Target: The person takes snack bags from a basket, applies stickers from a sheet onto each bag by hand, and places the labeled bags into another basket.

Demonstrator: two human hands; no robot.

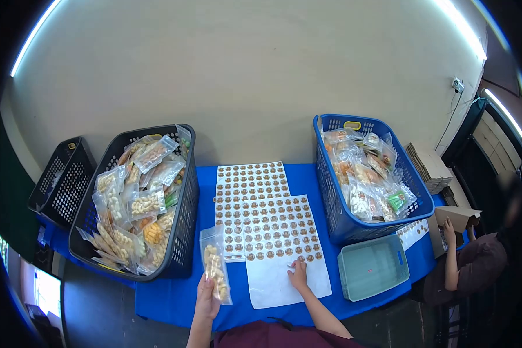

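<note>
My left hand (207,297) is closed around the lower side of a clear zip bag (216,267) of pale, curved snack pieces, held upright above the table's front edge. My right hand (298,275) rests over the lower part of a sticker sheet (287,293), just below its last row of round brown stickers. Thumb and forefinger there are pinched on a small pale piece that looks like a sticker (290,265). Beneath this sheet lies another sticker sheet (251,177), reaching farther back on the blue cloth.
A black basket (184,232) full of snack bags stands left, a blue basket (383,231) of bags right. A pale green tray (374,269) sits in front of the blue one. Another black basket (69,191) is far left. At right, a person (467,261) handles a cardboard box (461,218).
</note>
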